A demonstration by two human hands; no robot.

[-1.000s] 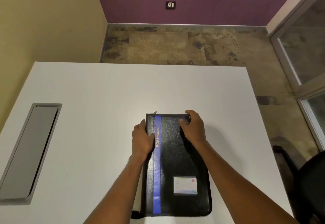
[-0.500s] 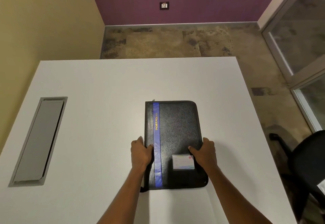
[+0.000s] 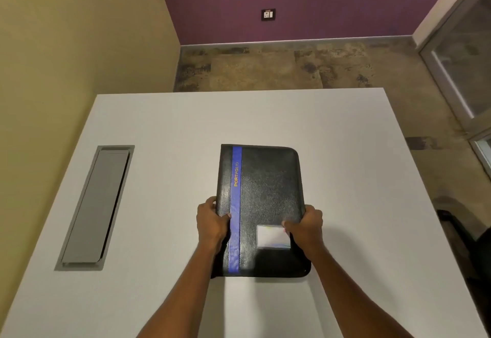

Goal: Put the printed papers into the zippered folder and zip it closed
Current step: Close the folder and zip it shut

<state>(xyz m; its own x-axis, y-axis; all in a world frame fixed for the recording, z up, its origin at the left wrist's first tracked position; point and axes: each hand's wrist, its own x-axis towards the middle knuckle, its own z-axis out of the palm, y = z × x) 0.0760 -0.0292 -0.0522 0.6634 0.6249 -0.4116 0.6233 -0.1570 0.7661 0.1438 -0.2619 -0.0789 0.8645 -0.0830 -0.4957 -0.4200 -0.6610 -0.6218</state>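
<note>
1. Left hand (image 3: 212, 225) is gripping the left edge of the black zippered folder (image 3: 265, 199), thumb over the cover touching the blue stripe (image 3: 236, 205), other fingers curled underneath
2. Right hand (image 3: 305, 227) is clamping the right edge, thumb pressing by the clear card pocket (image 3: 273, 236), remaining fingers wrapped under
3. Folder is sitting closed over the middle of the white table (image 3: 164, 130), right of the grey cable hatch (image 3: 95, 207)
4. Papers aren't showing; zipper pull hard to make out; can't tell if the folder is resting on the table or being lifted off it; fingers under the folder hidden
5. Versus half a second back: both hands are keeping the same lower-edge grips, and the zipper tab at the top-left corner is no longer showing
</note>
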